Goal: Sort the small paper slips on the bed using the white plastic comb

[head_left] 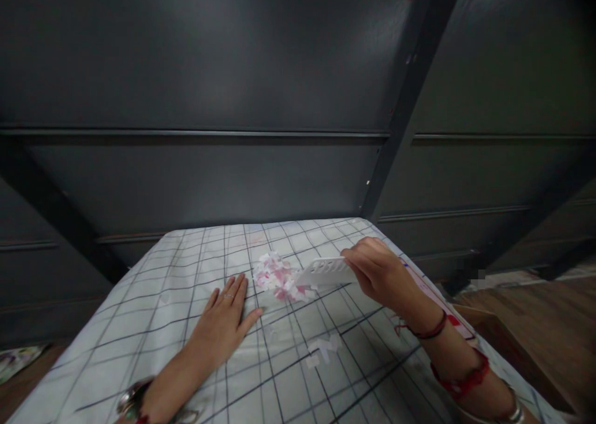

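Note:
My left hand (228, 315) lies flat on the white checked cloth (186, 269), fingers stretched out and empty. Just right of its fingertips is a loose heap of white and pink paper scraps (277, 275). From the other side, my right hand (375, 269) grips a flat white plastic piece with slots along its top (326, 270). The piece's left end touches or overlaps the right side of the heap; its lower edge is close to the cloth. Nearer to me, a few white scraps (323, 349) lie apart on the cloth.
Dark metal panels (209, 182) with ribs rise right behind the table. A flat pink and red printed item (451, 315) lies along the right edge, partly behind my right arm. Below on the right, an open cardboard box (516, 349) stands on the wooden floor (549, 312).

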`<state>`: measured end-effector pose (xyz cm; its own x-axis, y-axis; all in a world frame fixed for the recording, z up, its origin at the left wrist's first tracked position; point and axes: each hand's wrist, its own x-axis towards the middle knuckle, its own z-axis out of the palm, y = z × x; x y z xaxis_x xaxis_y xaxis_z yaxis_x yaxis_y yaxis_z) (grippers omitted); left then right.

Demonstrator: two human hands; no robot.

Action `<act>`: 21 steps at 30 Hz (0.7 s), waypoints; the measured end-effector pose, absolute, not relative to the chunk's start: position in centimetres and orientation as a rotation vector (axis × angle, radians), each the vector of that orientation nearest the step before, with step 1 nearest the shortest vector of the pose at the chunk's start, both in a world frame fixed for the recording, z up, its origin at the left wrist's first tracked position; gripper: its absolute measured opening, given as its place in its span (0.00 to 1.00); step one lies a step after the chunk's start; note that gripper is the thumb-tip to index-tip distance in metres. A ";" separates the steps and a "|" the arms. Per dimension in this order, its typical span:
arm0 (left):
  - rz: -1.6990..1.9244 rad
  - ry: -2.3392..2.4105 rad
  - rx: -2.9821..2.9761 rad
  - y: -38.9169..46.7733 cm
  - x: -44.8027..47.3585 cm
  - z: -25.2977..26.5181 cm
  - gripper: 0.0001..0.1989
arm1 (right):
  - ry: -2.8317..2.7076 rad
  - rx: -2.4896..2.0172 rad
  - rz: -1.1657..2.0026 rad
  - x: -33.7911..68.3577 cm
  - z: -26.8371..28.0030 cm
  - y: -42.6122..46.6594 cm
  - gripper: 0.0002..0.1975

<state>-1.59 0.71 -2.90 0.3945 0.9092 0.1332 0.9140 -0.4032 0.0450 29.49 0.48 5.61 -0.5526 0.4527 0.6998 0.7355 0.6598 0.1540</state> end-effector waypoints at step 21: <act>-0.140 -1.713 -2.579 0.6 -1.1 -2.2 0.36 | -2.287 -0.885 -0.590 29.2 6.3 -0.4 0.12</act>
<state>-1.10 0.56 -2.16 0.3851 0.9176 0.0986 0.9214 -0.3883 0.0142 29.17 -0.37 6.26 -0.5908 0.4416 0.6753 0.7132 0.6771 0.1811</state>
